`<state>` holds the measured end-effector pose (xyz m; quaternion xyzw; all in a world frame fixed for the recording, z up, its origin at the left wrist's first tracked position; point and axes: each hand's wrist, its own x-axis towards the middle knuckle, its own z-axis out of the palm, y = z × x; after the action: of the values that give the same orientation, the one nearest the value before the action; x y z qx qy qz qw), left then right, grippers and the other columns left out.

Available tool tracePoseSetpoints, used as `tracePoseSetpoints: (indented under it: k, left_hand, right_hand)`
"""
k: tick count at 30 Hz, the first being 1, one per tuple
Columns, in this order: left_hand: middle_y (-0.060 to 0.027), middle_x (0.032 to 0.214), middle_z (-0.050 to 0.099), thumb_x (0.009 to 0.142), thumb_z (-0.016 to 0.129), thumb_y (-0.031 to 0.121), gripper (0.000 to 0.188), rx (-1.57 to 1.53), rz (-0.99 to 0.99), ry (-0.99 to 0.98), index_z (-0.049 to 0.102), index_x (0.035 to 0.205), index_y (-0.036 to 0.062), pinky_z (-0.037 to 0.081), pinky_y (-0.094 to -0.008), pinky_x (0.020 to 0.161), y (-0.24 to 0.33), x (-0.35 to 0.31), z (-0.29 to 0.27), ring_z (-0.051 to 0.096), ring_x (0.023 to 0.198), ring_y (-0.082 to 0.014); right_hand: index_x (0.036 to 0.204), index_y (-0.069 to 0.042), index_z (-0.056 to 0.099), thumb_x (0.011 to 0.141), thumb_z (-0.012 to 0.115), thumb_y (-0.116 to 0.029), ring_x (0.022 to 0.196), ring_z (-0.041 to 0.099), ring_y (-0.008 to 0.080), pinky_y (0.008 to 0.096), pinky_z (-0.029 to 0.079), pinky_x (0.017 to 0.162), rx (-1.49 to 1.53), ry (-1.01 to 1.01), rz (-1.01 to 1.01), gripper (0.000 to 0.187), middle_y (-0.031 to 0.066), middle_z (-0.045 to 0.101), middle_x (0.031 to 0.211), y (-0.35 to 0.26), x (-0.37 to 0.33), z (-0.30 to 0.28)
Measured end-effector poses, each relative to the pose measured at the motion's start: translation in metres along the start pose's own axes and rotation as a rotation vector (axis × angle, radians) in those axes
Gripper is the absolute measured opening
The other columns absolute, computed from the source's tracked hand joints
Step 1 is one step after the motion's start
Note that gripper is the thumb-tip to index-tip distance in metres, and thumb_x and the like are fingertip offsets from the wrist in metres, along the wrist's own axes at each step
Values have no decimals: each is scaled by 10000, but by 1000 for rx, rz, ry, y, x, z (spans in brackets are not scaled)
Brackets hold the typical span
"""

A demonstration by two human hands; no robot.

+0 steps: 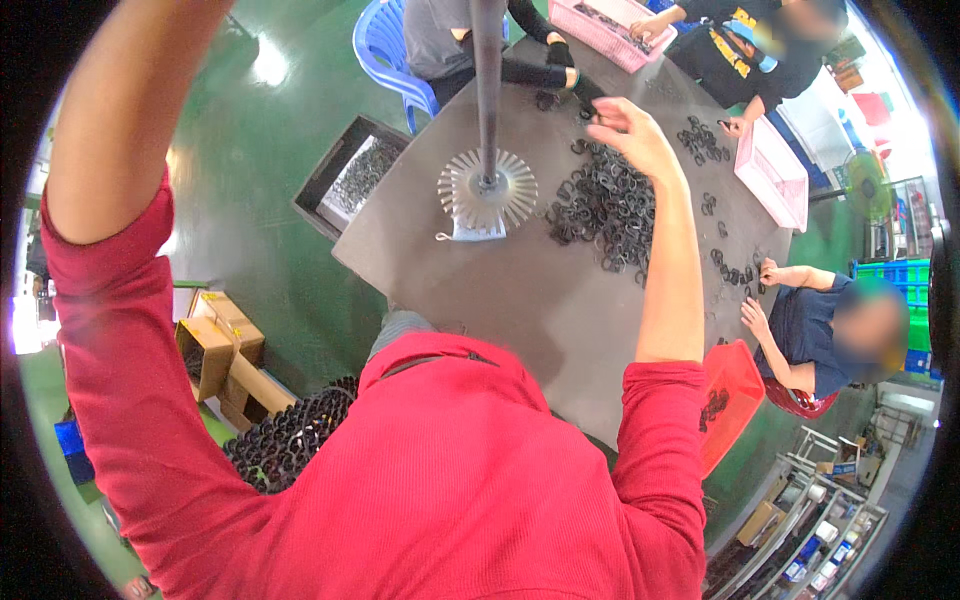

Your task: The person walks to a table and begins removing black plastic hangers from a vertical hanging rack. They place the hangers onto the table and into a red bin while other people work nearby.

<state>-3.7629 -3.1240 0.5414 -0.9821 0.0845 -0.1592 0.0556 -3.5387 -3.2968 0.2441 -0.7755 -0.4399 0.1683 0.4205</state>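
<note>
My right hand (632, 135) is raised over the grey table (420, 240), its fingers bent and apart, with nothing visible in them. Below it lies a big heap of black ring-shaped pieces (600, 215), partly covered by my forearm. A co-worker's dark-gloved hand (588, 92) is close to my fingertips; whether they touch I cannot tell. My left arm (130, 120) reaches up past the top left edge, so that hand is out of sight.
A metal pole (487, 90) with a finned disc (460, 185) rises from the table. Pink baskets (775, 175) and a red tray (735, 405) line its right side. Co-workers sit around it. A black crate (320, 190), cardboard boxes (225, 335) and a blue chair (375, 45) stand leftward.
</note>
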Motion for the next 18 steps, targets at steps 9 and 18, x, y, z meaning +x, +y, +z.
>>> tracePoseSetpoints:
  k: [9,18]
  left_hand:
    - [-265,1083,517,736,562,342,537,-106,103,4,565,1115,-38,426,-458,858,-82,-25,5,502,1016,-397]
    - [-268,1151,487,742,571,412,608,-241,188,36,547,1147,-40,403,-475,894,-136,-41,9,466,1076,-410]
  right_hand:
    - [1329,38,371,750,753,-226,918,639,202,306,482,827,663,168,-295,742,161,665,988,-183,94,104]
    - [936,-3,662,838,683,-219,458,375,12,194,303,445,683,312,-180,238,-60,485,578,-225,111,123]
